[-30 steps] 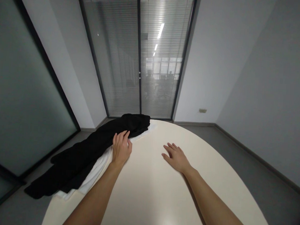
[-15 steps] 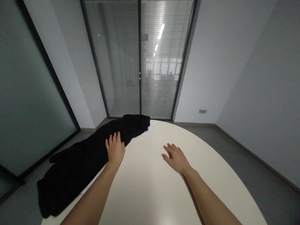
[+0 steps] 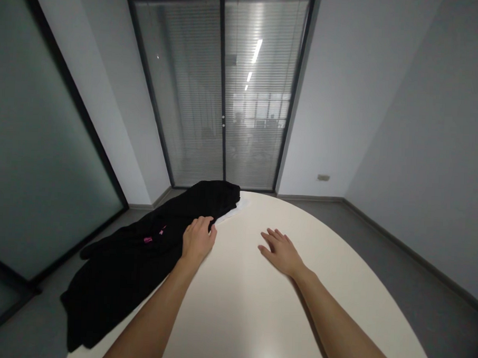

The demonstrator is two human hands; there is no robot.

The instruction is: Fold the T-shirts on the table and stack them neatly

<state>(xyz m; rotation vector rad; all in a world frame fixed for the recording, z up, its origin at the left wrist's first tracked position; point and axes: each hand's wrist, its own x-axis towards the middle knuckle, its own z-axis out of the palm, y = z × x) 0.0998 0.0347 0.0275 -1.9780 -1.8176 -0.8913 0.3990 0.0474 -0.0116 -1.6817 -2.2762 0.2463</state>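
Note:
A long black garment (image 3: 111, 295) lies in a rumpled strip along the left side of the white table (image 3: 233, 305). Two small pink marks (image 3: 148, 240) show on its dark surface. My left hand (image 3: 199, 239) is at the garment's right edge, its fingers curled over the cloth and the thumb close beside them; the fingertips are partly hidden. White cloth (image 3: 231, 213) peeks out from under the black one near the far end. To the right, my right hand (image 3: 281, 252) rests palm down on the tabletop with its fingers apart, touching no cloth.
The table's curved rim runs round the far and right sides. Beyond it stands a glass partition with blinds (image 3: 252, 148) in a dark frame. A frosted glass panel (image 3: 38, 154) is on the left, and grey floor (image 3: 382, 243) surrounds the table.
My left hand has moved right, from lying spread on the garment to its edge, with fingers now curled. The cloth has shifted slightly, and pink marks now show. My right hand stays put.

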